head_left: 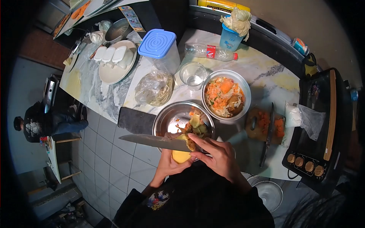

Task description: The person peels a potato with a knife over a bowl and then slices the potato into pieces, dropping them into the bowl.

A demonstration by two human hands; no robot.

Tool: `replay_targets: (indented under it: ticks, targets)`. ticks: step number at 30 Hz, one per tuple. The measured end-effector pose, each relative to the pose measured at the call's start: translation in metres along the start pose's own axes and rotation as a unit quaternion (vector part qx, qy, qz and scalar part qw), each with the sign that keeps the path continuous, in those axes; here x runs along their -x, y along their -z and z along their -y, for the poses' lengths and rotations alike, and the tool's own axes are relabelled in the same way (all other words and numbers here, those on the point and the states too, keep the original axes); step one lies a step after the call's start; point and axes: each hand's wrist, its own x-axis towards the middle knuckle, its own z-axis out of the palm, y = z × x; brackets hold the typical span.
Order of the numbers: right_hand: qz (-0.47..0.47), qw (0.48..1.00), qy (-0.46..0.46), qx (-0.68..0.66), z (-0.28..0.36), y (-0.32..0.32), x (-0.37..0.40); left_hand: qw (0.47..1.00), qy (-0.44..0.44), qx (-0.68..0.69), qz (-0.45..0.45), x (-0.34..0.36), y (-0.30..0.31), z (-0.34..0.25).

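My left hand (167,164) is wrapped round a yellow peeled piece of food (181,156), perhaps a potato. A large knife (154,141) is in my right hand (218,156), its blade pointing left across the yellow piece. A strip of brownish peel (190,143) hangs at the blade beside my right fingertips. Just beyond my hands is a steel bowl (162,114) holding peelings and scraps. Behind it to the right, a white bowl (246,95) contains shredded orange and pale food. My fingers partly hide the knife's handle.
A second knife (270,133) lies across a cutting board (251,133) with chopped orange pieces. A toaster oven (319,129) stands right. Behind are a glass bowl (193,75), plastic bottle (213,52), blue-lidded container (157,43) and bag (154,88). Another person (40,123) stands far left.
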Motion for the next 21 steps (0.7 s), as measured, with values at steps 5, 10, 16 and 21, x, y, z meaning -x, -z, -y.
replay_targets:
  ticks: [5, 10, 16, 21]
  targets:
    - [0.008, 1.000, 0.004, 0.003, -0.009, -0.001, 0.007, 0.991, 0.038, 0.128, -0.021, 0.006, 0.009, -0.001]
    - [0.003, 1.000, 0.016, -0.023, -0.003, 0.001, 0.002, 0.999, 0.017, 0.020, 0.042, -0.002, 0.009, -0.003]
    - [0.020, 0.998, 0.008, -0.052, -0.012, 0.003, 0.010, 0.993, 0.023, 0.094, 0.065, -0.006, 0.013, -0.005]
    - [0.054, 0.998, -0.010, -0.028, -0.006, 0.006, 0.007, 0.987, -0.105, -0.074, 0.094, -0.010, 0.018, -0.016]
